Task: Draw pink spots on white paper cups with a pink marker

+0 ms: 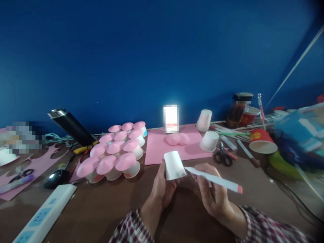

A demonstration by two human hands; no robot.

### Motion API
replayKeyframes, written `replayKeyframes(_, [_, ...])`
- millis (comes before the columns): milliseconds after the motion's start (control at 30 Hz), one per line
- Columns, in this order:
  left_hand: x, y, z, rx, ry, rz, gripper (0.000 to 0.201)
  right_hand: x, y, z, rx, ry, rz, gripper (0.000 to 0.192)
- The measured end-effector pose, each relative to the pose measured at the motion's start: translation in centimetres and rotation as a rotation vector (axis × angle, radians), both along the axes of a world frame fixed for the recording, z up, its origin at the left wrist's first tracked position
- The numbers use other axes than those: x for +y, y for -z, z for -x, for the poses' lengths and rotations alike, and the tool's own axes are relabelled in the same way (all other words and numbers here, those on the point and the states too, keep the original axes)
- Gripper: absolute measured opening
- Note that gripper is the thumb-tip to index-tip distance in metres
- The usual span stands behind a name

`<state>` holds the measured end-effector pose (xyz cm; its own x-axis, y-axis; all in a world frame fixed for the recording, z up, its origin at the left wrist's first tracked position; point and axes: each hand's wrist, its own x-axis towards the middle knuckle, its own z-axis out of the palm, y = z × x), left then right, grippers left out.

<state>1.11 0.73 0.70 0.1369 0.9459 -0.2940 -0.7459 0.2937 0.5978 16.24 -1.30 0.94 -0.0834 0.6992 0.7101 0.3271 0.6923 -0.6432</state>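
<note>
In front of me my left hand [163, 187] is wrapped round a small white paper cup [174, 164], which lies tilted. Between the fingers of my right hand [215, 192] is a white marker pen [220, 180] with a reddish end; its tip meets the right edge of the cup, though I cannot tell if it touches. Beyond the cup, pink paper rounds [174, 139] rest on a pink sheet [155, 150]. Another white cup [209, 141] lies near the sheet's right side, and stacked white cups [204, 119] stand behind it.
Left of the sheet stand several cups with pink cone tops [106, 164]. Black scissors [222, 157], loose markers [246, 151] and a red paper cup [262, 140] lie to the right. A power strip [45, 212], a black ladle [57, 178] and a black flask [74, 126] are on the left.
</note>
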Motion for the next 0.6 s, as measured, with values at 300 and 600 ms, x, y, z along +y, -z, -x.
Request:
replayKeyframes(300, [0.06,-0.4,0.27,-0.046,-0.034,0.028,0.04,0.22,-0.27,0.14,-0.02,-0.04,-0.05,0.025])
replayKeyframes(600, [0.33,0.05,0.23,-0.048,-0.123,-0.002,0.031,-0.02,-0.8,0.38,-0.019,-0.042,0.025,0.021])
